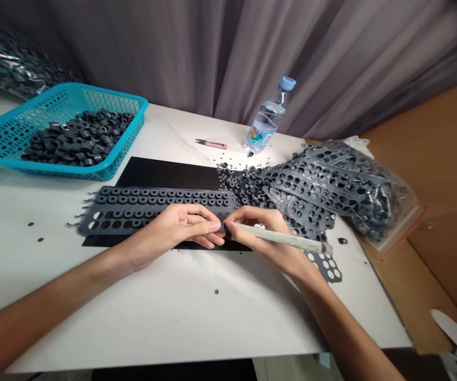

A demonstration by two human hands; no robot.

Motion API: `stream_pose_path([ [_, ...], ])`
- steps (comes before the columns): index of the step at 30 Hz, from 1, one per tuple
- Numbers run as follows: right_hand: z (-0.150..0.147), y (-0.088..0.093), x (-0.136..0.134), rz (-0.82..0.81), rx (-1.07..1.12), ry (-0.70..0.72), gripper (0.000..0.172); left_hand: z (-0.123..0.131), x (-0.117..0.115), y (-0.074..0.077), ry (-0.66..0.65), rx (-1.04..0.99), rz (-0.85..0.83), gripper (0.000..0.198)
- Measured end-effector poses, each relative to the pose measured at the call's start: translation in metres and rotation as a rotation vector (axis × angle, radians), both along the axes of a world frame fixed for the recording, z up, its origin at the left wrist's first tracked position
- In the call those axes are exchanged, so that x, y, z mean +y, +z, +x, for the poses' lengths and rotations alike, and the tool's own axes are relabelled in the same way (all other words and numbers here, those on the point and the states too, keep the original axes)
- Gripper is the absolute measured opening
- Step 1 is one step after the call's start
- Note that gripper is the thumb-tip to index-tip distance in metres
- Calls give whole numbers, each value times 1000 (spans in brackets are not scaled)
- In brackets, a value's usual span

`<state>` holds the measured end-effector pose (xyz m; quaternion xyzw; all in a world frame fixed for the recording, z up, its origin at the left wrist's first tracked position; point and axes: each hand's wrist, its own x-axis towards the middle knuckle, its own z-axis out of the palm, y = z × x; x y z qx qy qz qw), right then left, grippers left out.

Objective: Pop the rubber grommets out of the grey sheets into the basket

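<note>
A dark grey rubber sheet (141, 207) with rows of molded rings lies on a black mat (164, 173) on the white table. My left hand (180, 227) rests on the sheet's right end, its fingers pinched together near a small dark ring. My right hand (263, 233) meets it from the right, gripping a long pale stick-like tool (287, 239) whose tip touches the same spot. Several holes in the sheet's lower rows are empty.
A teal basket (105, 169) of loose grey rings stands at the back left. Loose rings (248, 185), punched sheets and a clear bag of sheets (351, 180) lie at the right. A water bottle (268, 117) and pink snips (212, 143) sit behind. A bag of parts (9, 58) lies far left.
</note>
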<state>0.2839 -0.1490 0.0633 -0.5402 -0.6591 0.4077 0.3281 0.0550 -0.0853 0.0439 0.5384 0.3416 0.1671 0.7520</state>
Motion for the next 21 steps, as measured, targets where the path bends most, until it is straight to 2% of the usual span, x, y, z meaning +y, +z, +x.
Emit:
stream_pose_path([
  [6,0,-1,-1,11,-4,-2,17,0,0,0,-7,-7,-4,34],
  [17,0,-1,-1,-6,-45,-21,10,0,-1,1,-18,-29,-29,30],
  [21,5,2,0,-5,8,-41,14,-1,0,3,-14,-19,-57,33],
])
